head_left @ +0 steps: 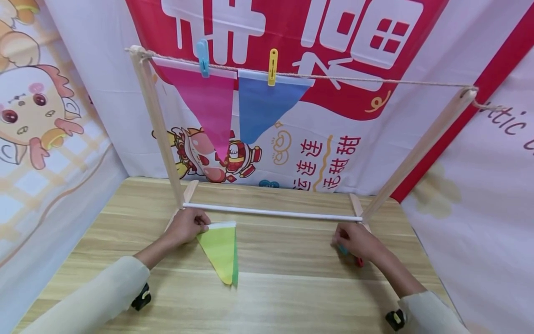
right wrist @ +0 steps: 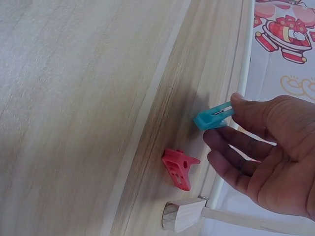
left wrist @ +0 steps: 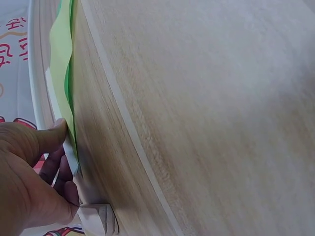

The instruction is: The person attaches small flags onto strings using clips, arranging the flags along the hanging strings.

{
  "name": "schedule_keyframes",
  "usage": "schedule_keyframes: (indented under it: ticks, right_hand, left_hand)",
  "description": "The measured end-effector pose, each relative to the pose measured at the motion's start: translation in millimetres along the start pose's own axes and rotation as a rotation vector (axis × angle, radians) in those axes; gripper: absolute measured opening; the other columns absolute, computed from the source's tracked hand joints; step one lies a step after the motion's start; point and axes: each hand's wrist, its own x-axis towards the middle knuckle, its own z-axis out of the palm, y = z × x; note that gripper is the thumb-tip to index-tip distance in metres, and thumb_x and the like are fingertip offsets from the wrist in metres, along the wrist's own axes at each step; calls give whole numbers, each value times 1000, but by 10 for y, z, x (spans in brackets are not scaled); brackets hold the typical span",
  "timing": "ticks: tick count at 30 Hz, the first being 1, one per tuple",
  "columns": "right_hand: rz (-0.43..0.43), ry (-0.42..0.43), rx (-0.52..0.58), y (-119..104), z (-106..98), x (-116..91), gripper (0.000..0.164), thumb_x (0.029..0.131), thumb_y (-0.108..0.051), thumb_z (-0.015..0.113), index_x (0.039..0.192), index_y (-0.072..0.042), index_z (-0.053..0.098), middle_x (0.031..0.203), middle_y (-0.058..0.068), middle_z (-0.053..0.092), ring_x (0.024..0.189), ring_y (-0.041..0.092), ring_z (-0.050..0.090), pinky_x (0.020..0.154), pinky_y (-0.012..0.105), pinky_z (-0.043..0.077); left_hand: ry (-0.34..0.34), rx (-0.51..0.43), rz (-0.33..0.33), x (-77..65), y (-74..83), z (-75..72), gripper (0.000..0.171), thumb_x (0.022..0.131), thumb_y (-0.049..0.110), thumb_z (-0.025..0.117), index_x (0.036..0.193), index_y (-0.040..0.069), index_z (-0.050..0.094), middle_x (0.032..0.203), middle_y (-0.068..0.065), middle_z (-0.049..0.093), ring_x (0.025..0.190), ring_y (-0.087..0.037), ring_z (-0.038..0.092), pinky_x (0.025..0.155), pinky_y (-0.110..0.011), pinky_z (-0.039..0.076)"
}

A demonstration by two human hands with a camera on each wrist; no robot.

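Beyond the far edge of the wood-grained desk (head_left: 275, 297), we see a white backdrop cloth (head_left: 308, 125) with a large red panel (head_left: 283, 28), red characters (head_left: 308, 167) and a cartoon figure (head_left: 242, 160). Past the left edge, we find a cartoon animal (head_left: 25, 113); past the right, dark lettering (head_left: 506, 118), and a red band (head_left: 498, 72) slanting down toward the far right corner.

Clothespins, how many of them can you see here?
4: a light-blue clothespin and a yellow clothespin on the string, a teal clothespin in the right grip, and a red clothespin on the table. More could be hidden.
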Motion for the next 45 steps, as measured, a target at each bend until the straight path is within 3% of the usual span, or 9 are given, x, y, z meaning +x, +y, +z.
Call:
schedule_keyframes:
  ticks: [7, 11, 18, 28, 34, 45]
  right_hand:
    - [-55, 75, 18, -3, 29, 48, 12, 105, -7, 79, 96, -10, 72, 92, 0, 75, 84, 9, 66, 75, 24, 57]
    - [-37, 86, 67, -22, 34, 55, 6, 107, -8, 77, 107, -4, 72, 101, 9, 80, 92, 17, 76, 81, 29, 63]
    - [-36, 96, 128, -56, 38, 59, 28, 109, -8, 73, 130, 11, 72, 110, 21, 83, 99, 30, 82, 85, 34, 67]
    - [-3, 57, 194, -58, -10, 90, 32, 108, -19, 80, 129, 4, 79, 109, 10, 85, 103, 19, 79, 89, 27, 66]
    - [52, 37, 244, -69, -46, 98, 38, 103, -27, 87, 129, 0, 81, 109, 6, 85, 98, 12, 74, 82, 18, 61]
    - [61, 18, 278, -87, -76, 102, 38, 102, -25, 87, 130, 1, 80, 110, 7, 83, 99, 15, 73, 82, 19, 61]
  left_hand:
    - [1, 20, -8, -3, 37, -22, 7, 96, -1, 85, 98, 6, 84, 92, -7, 80, 85, -17, 70, 80, -31, 58]
    - [-25, 26, -41, -22, 83, -59, 5, 97, 1, 83, 101, 6, 83, 94, -7, 79, 88, -19, 68, 83, -33, 56]
    - [-54, 41, -51, -29, 243, -174, 4, 98, 6, 83, 100, 6, 80, 93, -6, 77, 89, -20, 66, 87, -39, 49]
    - [-240, -24, 23, 52, 441, -330, 3, 105, -1, 75, 107, 0, 74, 98, -10, 73, 93, -20, 65, 82, -29, 59]
    - [-268, -47, 105, 130, 473, -357, 4, 103, 1, 79, 106, 3, 78, 98, -8, 76, 93, -18, 67, 82, -24, 60]
    - [-346, -120, 110, 143, 638, -435, 9, 103, 1, 79, 112, 3, 81, 103, -11, 79, 94, -20, 69, 76, -28, 63]
